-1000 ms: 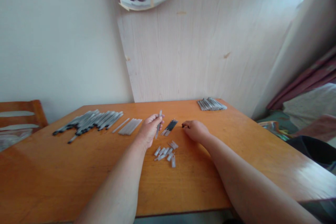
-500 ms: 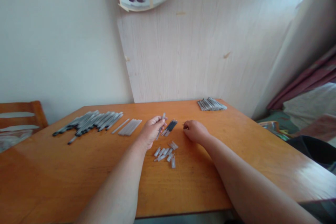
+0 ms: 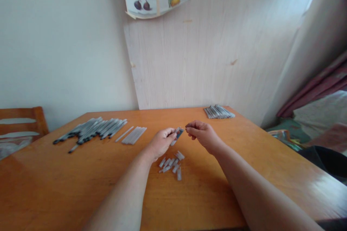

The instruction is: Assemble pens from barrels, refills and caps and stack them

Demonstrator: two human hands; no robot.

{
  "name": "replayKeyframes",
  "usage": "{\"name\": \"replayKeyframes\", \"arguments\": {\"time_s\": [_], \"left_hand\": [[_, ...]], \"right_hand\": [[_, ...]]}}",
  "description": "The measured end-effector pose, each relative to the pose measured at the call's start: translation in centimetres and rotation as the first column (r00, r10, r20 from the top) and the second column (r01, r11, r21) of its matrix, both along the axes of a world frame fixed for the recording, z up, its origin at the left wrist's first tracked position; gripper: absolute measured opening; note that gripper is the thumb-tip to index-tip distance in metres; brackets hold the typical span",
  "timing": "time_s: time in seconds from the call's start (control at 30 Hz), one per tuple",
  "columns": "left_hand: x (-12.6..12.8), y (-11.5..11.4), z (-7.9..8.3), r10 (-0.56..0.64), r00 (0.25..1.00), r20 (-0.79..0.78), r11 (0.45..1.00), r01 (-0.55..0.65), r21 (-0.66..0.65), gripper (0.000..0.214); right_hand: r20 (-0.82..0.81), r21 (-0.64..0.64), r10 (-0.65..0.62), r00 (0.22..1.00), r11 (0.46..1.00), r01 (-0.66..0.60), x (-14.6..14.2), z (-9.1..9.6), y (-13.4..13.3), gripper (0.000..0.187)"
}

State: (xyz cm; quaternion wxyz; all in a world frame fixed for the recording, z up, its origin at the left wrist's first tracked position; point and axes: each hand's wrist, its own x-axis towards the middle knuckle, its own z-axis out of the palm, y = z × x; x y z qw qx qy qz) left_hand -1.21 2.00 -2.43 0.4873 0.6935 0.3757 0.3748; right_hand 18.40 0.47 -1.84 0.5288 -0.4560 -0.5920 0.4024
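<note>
My left hand (image 3: pixel 162 142) is closed around a slim clear pen tube (image 3: pixel 176 134), its end pointing right toward my other hand. Just above the orange table (image 3: pixel 81 184), my right hand (image 3: pixel 202 134) is raised with fingertips pinched on a small dark piece that I cannot name. The two hands are a few centimetres apart. Dark refills lie behind the tube's end, mostly hidden by it. Several short clear caps (image 3: pixel 171 164) are scattered on the table right below the hands.
A long pile of grey pens with dark tips (image 3: pixel 90 130) lies at the back left, with a row of clear tubes (image 3: pixel 133 134) beside it. Another grey bundle (image 3: pixel 218 112) sits at the back right corner. A wooden chair (image 3: pixel 23 119) stands left; bedding lies right.
My left hand has lowered and turned the tube from upright to pointing right. My right hand lifted off the table with its pinch and moved toward the tube. The view tilted up slightly.
</note>
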Motion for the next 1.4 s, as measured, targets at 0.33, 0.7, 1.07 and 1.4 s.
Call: {"name": "replayKeyframes", "arguments": {"time_s": [0.33, 0.7, 1.07, 1.4], "left_hand": [[0.22, -0.20, -0.01, -0.029, 0.993, -0.117, 0.996, 0.038, 0.075, 0.039], [0.49, -0.23, -0.30, -0.030, 0.994, -0.101, 0.996, 0.038, 0.083, 0.037], [0.36, -0.13, -0.42, -0.043, 0.991, -0.127, 0.993, 0.056, 0.106, 0.038], [0.41, -0.31, -0.29, -0.044, 0.992, -0.116, 0.994, 0.055, 0.095, 0.038]], "right_hand": [[-0.047, 0.010, 0.006, 0.999, 1.000, -0.005, -0.50, 0.14, -0.22, 0.018], [0.018, 0.008, -0.003, 1.000, 1.000, 0.002, -0.64, 0.35, -0.35, 0.017], [0.063, 0.019, 0.018, 0.998, 1.000, -0.019, -0.81, 0.32, -0.52, 0.013], [0.075, -0.008, 0.016, 0.997, 1.000, -0.015, -0.96, 0.72, -0.87, 0.012]]}}
